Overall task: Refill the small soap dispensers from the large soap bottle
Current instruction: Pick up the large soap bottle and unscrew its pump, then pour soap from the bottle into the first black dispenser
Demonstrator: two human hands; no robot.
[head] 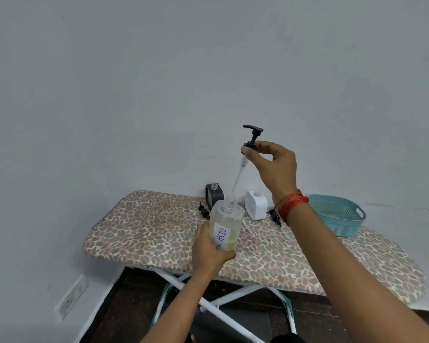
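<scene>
My left hand (pixel 209 250) grips the large clear soap bottle (pixel 225 222), which holds yellowish liquid and has a white "DISH SOAP" label. It is lifted above the ironing board (pixel 159 233). My right hand (pixel 273 164) pinches the collar of the black pump head (pixel 253 134), raised high so its clear dip tube (pixel 238 178) reaches down to the bottle's open neck. Behind stand a small black dispenser (pixel 214 197) and a small white dispenser (pixel 256 204), both uncapped. Two small black pump tops (pixel 204 211) (pixel 276 216) lie on the board beside them.
A teal plastic basket (pixel 338 214) sits at the board's back right, against the grey wall. The leopard-print board stands on white crossed legs over a dark floor. A wall socket (pixel 71 297) is low on the left.
</scene>
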